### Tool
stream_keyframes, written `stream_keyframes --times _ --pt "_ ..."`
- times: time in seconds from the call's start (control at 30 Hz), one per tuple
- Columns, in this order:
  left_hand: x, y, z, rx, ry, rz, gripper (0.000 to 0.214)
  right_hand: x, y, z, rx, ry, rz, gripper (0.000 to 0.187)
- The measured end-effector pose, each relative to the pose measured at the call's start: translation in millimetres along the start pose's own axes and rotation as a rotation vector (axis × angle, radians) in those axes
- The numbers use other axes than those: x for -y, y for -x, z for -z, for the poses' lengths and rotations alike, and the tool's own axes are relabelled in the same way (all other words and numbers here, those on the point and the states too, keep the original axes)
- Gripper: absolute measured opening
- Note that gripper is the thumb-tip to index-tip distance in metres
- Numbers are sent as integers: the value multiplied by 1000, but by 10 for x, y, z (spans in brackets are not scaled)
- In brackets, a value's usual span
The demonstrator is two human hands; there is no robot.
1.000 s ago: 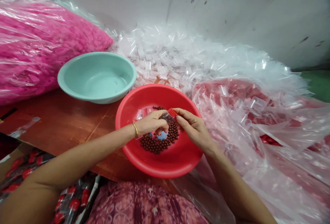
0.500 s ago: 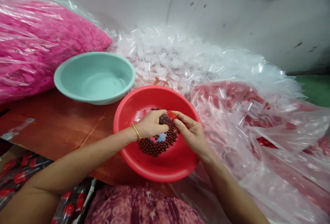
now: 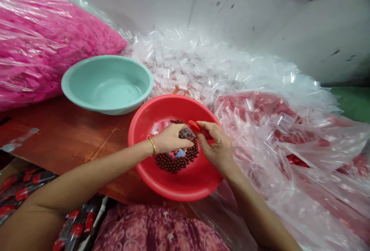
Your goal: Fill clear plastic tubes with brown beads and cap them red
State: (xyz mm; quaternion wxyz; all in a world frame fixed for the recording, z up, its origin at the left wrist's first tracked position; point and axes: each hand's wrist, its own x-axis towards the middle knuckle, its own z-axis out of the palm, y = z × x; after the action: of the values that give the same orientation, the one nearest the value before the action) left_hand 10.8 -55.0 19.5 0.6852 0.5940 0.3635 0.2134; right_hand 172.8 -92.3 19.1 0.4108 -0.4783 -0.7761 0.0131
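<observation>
A red plastic basin [image 3: 185, 183] sits at the table's near edge with a heap of several dark brown beads [image 3: 173, 162] in it. Above the beads my left hand [image 3: 170, 138] is closed round a small clear tube filled with beads [image 3: 186, 132]. My right hand [image 3: 215, 145] is closed on a red cap [image 3: 196, 126] that sits at the tube's right end. A gold bangle circles my left wrist. A bit of blue shows under the beads.
An empty teal basin [image 3: 106, 85] stands behind on the wooden table [image 3: 72, 135]. A pink-filled plastic bag [image 3: 43, 43] lies at far left. A pile of clear tubes [image 3: 202, 66] and a bag of red caps [image 3: 274, 128] fill the right. Packed items [image 3: 75, 228] lie at lower left.
My right hand has turned and shifted slightly right at the tube's end, with the red cap now more exposed. The left hand stays over the beads.
</observation>
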Motion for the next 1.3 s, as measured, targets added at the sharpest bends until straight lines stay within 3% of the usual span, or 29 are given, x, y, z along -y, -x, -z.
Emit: stream_keyframes --times 0.27,0.47,0.67,0.77,0.83,0.93,1.03,1.1,1.2,1.3 --pt "-34 37 8 -12 78 16 15 16 66 -46 -26 199 269 50" --pt "-5 29 -2 48 34 -71 18 20 70 100 46 67 263 54" --pt "31 -6 -18 39 24 -209 12 88 132 19 -49 11 250 63" --pt "8 0 -8 18 -18 -97 7 60 125 20 10 -25 260 62" --pt "-12 4 -9 25 -67 -6 5 17 97 36 53 -117 205 50" --pt "-26 15 -42 88 -168 -13 6 -21 16 6 -17 -351 -55 25" --pt "-30 45 -107 102 -315 -81 12 8 -106 -108 -76 -565 -357 39" --pt "-43 79 -152 79 -394 -116 16 47 -183 -182 -12 -658 -486 49" --pt "-72 150 -216 50 -478 -107 17 96 -229 -219 124 -679 -561 57" --pt "-77 220 -282 -4 -580 -67 11 109 -180 -184 189 -597 -503 51"
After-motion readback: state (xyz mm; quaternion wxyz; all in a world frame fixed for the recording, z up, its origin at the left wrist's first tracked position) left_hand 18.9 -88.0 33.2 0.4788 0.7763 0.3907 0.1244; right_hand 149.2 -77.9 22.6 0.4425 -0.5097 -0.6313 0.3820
